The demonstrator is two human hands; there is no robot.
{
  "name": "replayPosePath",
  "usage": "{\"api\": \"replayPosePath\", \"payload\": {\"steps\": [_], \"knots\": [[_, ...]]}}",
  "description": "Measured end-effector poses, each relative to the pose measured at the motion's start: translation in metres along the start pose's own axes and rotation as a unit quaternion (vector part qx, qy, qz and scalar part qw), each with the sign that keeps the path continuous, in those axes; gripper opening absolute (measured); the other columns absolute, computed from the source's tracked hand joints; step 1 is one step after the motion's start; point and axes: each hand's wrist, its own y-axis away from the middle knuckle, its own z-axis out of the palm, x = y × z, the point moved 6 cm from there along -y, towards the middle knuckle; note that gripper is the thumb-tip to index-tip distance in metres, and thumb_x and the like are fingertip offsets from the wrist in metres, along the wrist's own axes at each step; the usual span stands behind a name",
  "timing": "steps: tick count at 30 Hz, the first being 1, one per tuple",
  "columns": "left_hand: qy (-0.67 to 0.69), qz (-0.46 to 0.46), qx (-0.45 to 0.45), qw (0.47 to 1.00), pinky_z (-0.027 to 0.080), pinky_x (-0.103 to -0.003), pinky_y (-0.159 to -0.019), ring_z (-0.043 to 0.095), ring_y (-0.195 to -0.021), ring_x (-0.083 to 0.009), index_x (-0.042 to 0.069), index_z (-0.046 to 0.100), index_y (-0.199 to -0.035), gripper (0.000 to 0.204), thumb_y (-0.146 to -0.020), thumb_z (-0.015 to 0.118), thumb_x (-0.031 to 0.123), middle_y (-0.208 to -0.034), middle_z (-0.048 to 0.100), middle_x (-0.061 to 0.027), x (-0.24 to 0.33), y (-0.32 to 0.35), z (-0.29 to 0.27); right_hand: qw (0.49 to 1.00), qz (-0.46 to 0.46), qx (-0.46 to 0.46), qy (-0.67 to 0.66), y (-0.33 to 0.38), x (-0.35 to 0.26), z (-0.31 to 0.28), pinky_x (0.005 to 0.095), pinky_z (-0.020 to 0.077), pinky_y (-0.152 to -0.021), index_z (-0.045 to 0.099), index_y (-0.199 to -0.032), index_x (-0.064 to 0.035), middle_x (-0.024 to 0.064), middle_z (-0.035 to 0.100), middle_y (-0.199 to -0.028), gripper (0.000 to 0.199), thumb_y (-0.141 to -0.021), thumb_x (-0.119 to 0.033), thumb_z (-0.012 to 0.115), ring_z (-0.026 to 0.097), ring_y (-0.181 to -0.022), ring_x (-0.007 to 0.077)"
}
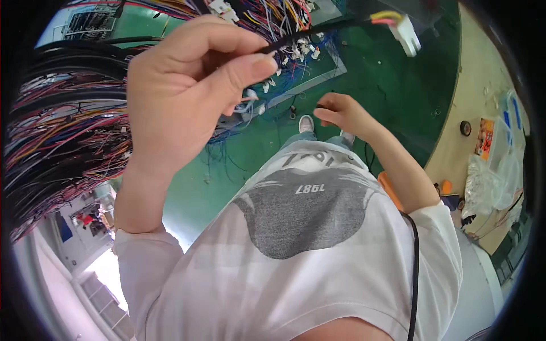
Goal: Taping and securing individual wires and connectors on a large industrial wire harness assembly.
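Note:
My left hand (179, 99) is raised close to the camera, pinching a black-sheathed cable (327, 26) between thumb and forefinger. From the hand the cable runs right and slightly upward. Short yellow and red wires (387, 18) come out of its far end into a white plastic connector (407, 37), which hangs free in the air. Lower down, in front of my body, my right hand (348, 116) is closed with thumb and fingers together. A small dark bit shows at its fingertips, too little to name.
Thick bundles of coloured wires (62, 133) and black sleeved cables (79, 57) fill the left. Loose wire ends with white connectors hang above a grey frame (318, 79) over the green floor (392, 79). At right, a wooden table (455, 145) carries a black tape roll (466, 128) and clear plastic bags (483, 179).

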Motion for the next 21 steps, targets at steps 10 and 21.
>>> {"api": "replayPosePath", "payload": {"steps": [10, 21], "knots": [[-0.128, 0.046, 0.043, 0.99, 0.031, -0.015, -0.039, 0.041, -0.044, -0.0035, -0.006, 0.059, -0.089, 0.014, -0.08, 0.057, 0.005, -0.072, 0.053, -0.0058, 0.022, -0.014, 0.018, 0.868, 0.067, -0.17, -0.462, -0.101, 0.033, 0.079, 0.0343, 0.0372, -0.075, 0.052, -0.089, -0.0074, 0.0037, 0.055, -0.083, 0.043, -0.081, -0.05, 0.047, 0.051, -0.077, 0.0136], [-0.06, -0.036, 0.045, 0.997, 0.031, -0.016, -0.036, 0.042, -0.042, -0.002, -0.003, 0.06, -0.087, 0.015, -0.078, 0.06, 0.008, -0.064, 0.054, -0.0012, 0.002, -0.027, 0.022, 0.742, -0.028, -0.138, -0.656, -0.106, -0.01, 0.068, 0.0399, 0.0394, -0.079, 0.053, -0.094, -0.0118, 0.0022, 0.057, -0.092, 0.023, -0.082, -0.031, 0.054, 0.053, -0.082, 0.0147]]}}
